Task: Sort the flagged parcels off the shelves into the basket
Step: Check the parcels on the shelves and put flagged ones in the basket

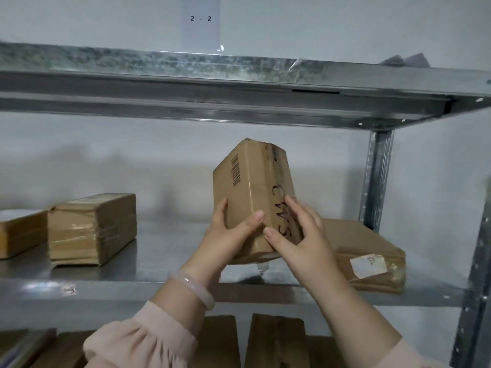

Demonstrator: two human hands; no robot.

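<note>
Parcel [249,187], brown carton, was held on end just above the shelf [159,251].
Marked "CWS" down taped face, barcode on adjoining side; long axis near upright; left hand [228,235] and right hand [297,235] clasped its lower end.

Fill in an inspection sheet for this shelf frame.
Surface: metal shelf.
Job's things: box tilted, barcode on its side; flat parcel to its right, white label; left parcels on the shelf; lower parcels on the tier below; basket not seen.
Clutter: nothing seen.
Grips: left grip and right grip hold the box.
Cables: nothing seen.
Surroundings: wall, "2 - 2" sign, post.
</note>
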